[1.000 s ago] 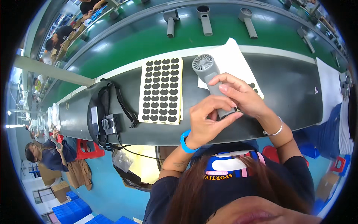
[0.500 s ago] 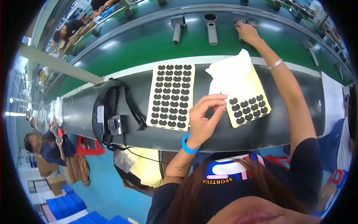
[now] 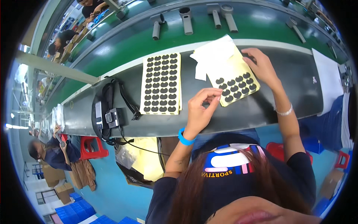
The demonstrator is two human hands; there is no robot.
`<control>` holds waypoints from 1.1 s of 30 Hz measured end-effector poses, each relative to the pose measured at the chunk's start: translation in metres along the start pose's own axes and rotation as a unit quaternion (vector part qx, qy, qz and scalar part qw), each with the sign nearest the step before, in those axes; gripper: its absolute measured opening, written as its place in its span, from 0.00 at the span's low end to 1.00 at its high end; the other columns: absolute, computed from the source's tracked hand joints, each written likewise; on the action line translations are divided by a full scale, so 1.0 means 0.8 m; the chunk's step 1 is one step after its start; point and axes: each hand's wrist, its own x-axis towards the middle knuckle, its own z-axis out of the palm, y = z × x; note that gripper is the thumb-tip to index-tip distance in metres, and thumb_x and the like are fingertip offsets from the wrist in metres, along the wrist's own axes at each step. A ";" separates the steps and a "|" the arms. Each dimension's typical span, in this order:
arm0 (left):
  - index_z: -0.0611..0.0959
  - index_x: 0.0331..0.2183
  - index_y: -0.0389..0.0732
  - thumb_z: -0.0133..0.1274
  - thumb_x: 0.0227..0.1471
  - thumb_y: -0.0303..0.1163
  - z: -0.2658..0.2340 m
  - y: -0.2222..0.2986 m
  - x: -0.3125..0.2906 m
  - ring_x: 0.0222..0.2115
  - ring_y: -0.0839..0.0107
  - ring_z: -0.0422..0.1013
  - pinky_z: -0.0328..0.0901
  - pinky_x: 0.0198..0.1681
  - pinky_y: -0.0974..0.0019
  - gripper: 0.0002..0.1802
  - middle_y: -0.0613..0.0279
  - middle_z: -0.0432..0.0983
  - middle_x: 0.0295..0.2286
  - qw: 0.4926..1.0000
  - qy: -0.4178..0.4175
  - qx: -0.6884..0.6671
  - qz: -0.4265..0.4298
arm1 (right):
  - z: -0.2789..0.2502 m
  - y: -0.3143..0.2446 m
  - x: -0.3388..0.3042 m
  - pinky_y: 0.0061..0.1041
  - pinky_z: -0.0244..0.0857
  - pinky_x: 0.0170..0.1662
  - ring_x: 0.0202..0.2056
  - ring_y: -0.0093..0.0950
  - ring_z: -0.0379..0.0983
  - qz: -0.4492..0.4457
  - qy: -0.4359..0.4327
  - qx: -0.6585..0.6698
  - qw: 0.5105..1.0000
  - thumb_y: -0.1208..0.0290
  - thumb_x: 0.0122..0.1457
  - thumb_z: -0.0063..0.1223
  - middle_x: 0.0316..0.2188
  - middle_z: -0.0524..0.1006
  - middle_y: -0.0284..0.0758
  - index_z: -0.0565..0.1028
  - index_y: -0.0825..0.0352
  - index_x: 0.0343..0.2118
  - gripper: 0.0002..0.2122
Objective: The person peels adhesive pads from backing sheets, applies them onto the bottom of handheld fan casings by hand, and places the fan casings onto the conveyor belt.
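many stickers [image 3: 234, 88]: peeling seems the job, next needs a soft pinch; right hand [image 3: 261, 67] fingers apart, left hand [image 3: 203, 106] i can't tell

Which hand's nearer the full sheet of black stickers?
Left. The left hand is just right of the full sheet, near its lower part; the right hand is farther right, by the partly used sheet's right edge.

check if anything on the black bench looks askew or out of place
The partly bare sticker sheet lies askew, ragged white paper over its upper left, while the full sheet beside it sits straighter. Nothing looks spilled.
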 end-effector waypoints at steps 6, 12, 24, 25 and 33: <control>0.81 0.33 0.34 0.55 0.47 0.20 0.008 -0.008 0.000 0.24 0.77 0.72 0.67 0.28 0.75 0.07 0.60 0.79 0.33 0.997 0.015 0.067 0.022 | -0.007 -0.035 -0.082 0.23 0.66 0.40 0.38 0.27 0.73 0.068 0.009 0.026 0.997 0.72 0.56 0.53 0.40 0.75 0.36 0.75 0.67 0.41 0.10; 0.80 0.37 0.36 0.58 0.44 0.21 -0.010 -0.019 0.001 0.30 0.70 0.73 0.68 0.34 0.70 0.14 0.57 0.77 0.34 0.994 0.034 0.101 -0.005 | 0.029 -0.064 -0.085 0.23 0.69 0.36 0.35 0.27 0.74 0.043 0.007 0.078 0.996 0.79 0.54 0.52 0.37 0.75 0.38 0.76 0.69 0.38 0.09; 0.71 0.49 0.34 0.65 0.34 0.29 0.026 -0.047 0.035 0.50 0.51 0.62 0.55 0.53 0.56 0.37 0.47 0.66 0.50 0.931 -0.035 0.353 0.088 | 0.094 -0.067 -0.053 0.35 0.64 0.36 0.34 0.40 0.70 0.030 -0.013 -0.020 0.999 0.77 0.52 0.52 0.29 0.71 0.40 0.72 0.68 0.29 0.03; 0.70 0.49 0.33 0.66 0.33 0.29 0.025 -0.050 0.035 0.48 0.50 0.61 0.56 0.53 0.56 0.38 0.48 0.64 0.51 0.931 -0.035 0.352 0.090 | 0.093 -0.067 -0.051 0.34 0.64 0.36 0.34 0.40 0.70 0.029 -0.010 -0.004 1.000 0.77 0.52 0.52 0.29 0.71 0.40 0.72 0.68 0.29 0.03; 0.69 0.51 0.32 0.67 0.34 0.37 0.020 -0.044 0.039 0.47 0.52 0.60 0.57 0.52 0.56 0.42 0.50 0.62 0.54 0.932 -0.039 0.356 0.060 | 0.078 -0.063 -0.044 0.27 0.63 0.34 0.30 0.32 0.69 0.020 -0.054 0.068 0.996 0.79 0.54 0.51 0.28 0.69 0.36 0.69 0.69 0.28 0.03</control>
